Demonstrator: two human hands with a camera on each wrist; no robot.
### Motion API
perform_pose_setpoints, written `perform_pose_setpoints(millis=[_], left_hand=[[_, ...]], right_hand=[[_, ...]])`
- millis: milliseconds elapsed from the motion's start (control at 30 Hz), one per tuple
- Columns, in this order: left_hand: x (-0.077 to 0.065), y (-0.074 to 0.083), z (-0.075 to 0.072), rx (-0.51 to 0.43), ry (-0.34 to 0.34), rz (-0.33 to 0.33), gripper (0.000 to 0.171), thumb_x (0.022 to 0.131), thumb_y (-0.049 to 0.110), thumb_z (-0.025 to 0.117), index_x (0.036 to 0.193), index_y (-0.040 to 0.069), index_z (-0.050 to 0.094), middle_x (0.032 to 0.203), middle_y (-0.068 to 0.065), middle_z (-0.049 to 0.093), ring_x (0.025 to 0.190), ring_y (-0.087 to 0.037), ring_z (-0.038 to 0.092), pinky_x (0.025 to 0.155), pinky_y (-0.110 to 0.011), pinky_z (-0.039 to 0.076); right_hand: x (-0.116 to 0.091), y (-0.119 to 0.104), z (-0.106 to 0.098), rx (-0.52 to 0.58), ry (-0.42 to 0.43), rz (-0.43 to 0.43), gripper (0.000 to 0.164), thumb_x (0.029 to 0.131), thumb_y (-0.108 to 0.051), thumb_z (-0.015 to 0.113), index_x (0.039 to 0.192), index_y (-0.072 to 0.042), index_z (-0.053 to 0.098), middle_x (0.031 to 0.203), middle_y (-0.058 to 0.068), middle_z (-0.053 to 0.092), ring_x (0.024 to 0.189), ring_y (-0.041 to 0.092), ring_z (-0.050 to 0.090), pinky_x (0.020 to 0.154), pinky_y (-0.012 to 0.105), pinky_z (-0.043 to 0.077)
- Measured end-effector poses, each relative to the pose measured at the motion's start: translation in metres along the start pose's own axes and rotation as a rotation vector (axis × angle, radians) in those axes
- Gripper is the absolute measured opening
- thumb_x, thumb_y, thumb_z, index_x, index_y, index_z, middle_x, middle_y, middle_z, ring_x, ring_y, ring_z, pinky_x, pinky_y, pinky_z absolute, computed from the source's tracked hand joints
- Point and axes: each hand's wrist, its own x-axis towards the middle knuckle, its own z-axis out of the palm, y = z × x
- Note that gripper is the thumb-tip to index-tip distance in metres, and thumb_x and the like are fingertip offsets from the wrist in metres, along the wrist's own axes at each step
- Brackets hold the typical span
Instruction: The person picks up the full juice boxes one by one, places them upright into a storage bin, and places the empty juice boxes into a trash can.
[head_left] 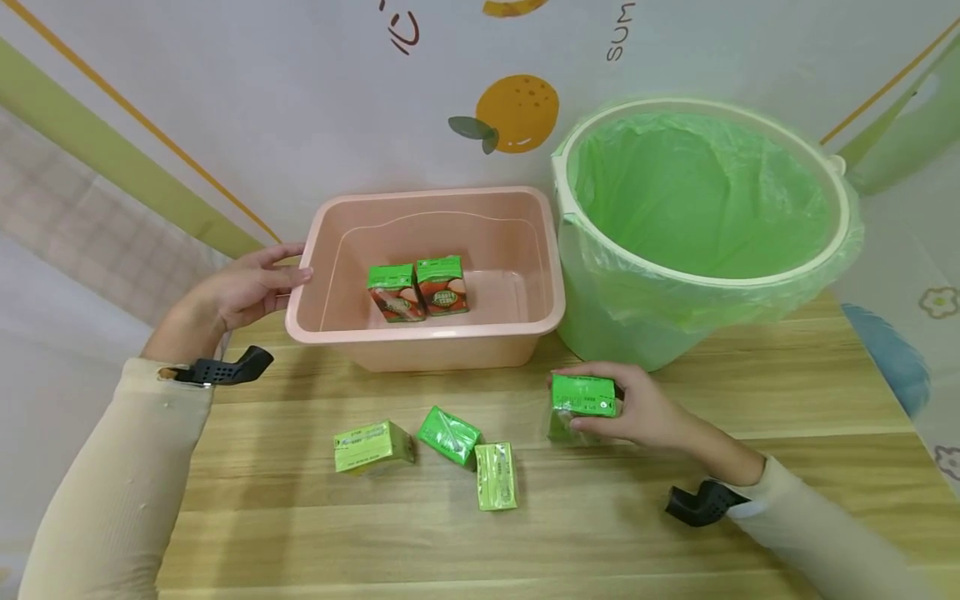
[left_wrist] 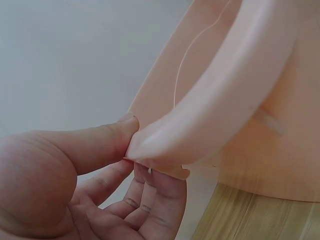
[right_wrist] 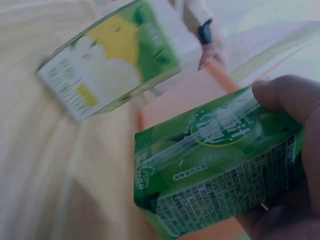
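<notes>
At the left end of a pink plastic basin point(head_left: 442, 335), the left hand point(head_left: 253, 287) pinches the rim, thumb above and fingers curled beneath, so its grip is closed on the basin. Inside the basin, two red-fronted juice cartons with green tops sit side by side, the left one point(head_left: 397, 302) close against the right one point(head_left: 444, 287).

On the wooden tabletop point(head_left: 600, 533), in front of the basin and toward its right, the right hand point(head_left: 639, 408) has its grip closed round a green juice carton point(head_left: 581, 396), thumb on one face and fingers on the opposite side; whether the carton's base touches the wood is hard to tell.

To the left of that hand lie three more cartons: a yellow-green carton point(head_left: 367, 448) farthest left, a bright green carton point(head_left: 450, 435) turned at an angle, and a lime-coloured carton point(head_left: 496, 477) just beside its corner. Right of the basin stands a green bin point(head_left: 622, 325) lined with a translucent green bag point(head_left: 675, 192). Behind hangs a pale cloth printed with an orange point(head_left: 517, 114).
</notes>
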Motion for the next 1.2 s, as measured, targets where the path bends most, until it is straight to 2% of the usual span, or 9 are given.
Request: perform_pose_setpoints(millis=[300, 500, 767, 1000, 1200], left_hand=[[-0.001, 0.0, 0.0, 0.001, 0.006, -0.003, 0.066, 0.096, 0.009, 0.053, 0.149, 0.004, 0.014, 0.1, 0.001, 0.067, 0.086, -0.012, 0.066, 0.075, -0.024, 0.055], [-0.002, 0.0, 0.0, -0.018, 0.001, -0.002, 0.067, 0.096, 0.009, 0.053, 0.149, 0.004, 0.013, 0.099, 0.001, 0.068, 0.086, -0.012, 0.066, 0.074, -0.024, 0.055], [-0.001, -0.001, -0.001, -0.023, -0.004, -0.005, 0.067, 0.096, 0.009, 0.053, 0.149, 0.005, 0.013, 0.099, 0.001, 0.068, 0.086, -0.013, 0.066, 0.075, -0.025, 0.055], [0.0, -0.001, -0.002, -0.016, -0.001, -0.008, 0.066, 0.096, 0.009, 0.053, 0.149, 0.006, 0.014, 0.099, 0.002, 0.067, 0.086, -0.012, 0.066, 0.075, -0.024, 0.055], [0.0, -0.001, -0.002, -0.016, 0.001, -0.008, 0.065, 0.096, 0.009, 0.053, 0.148, 0.006, 0.015, 0.098, 0.002, 0.067, 0.086, -0.012, 0.066, 0.075, -0.024, 0.055]], right_hand=[[0.014, -0.051, -0.018, -0.021, -0.005, -0.046, 0.056, 0.074, -0.006, 0.08, 0.125, -0.009, 0.058, 0.122, 0.003, 0.062, 0.097, 0.019, 0.062, 0.074, 0.032, 0.056], [0.026, -0.089, -0.026, -0.052, 0.006, -0.077, 0.054, 0.073, -0.002, 0.08, 0.122, -0.01, 0.06, 0.114, 0.001, 0.065, 0.087, 0.019, 0.061, 0.062, 0.032, 0.056], [0.054, -0.125, -0.038, -0.086, 0.087, -0.017, 0.053, 0.074, -0.002, 0.079, 0.123, -0.01, 0.06, 0.105, 0.006, 0.064, 0.081, 0.023, 0.06, 0.062, 0.031, 0.056], [0.084, -0.149, -0.036, -0.009, 0.133, 0.068, 0.052, 0.077, -0.008, 0.077, 0.125, -0.011, 0.058, 0.101, 0.012, 0.059, 0.081, 0.027, 0.059, 0.062, 0.035, 0.057], [0.106, -0.168, -0.025, 0.032, 0.123, 0.029, 0.05, 0.076, -0.008, 0.077, 0.123, -0.011, 0.06, 0.105, 0.009, 0.058, 0.084, 0.026, 0.059, 0.067, 0.037, 0.057]])
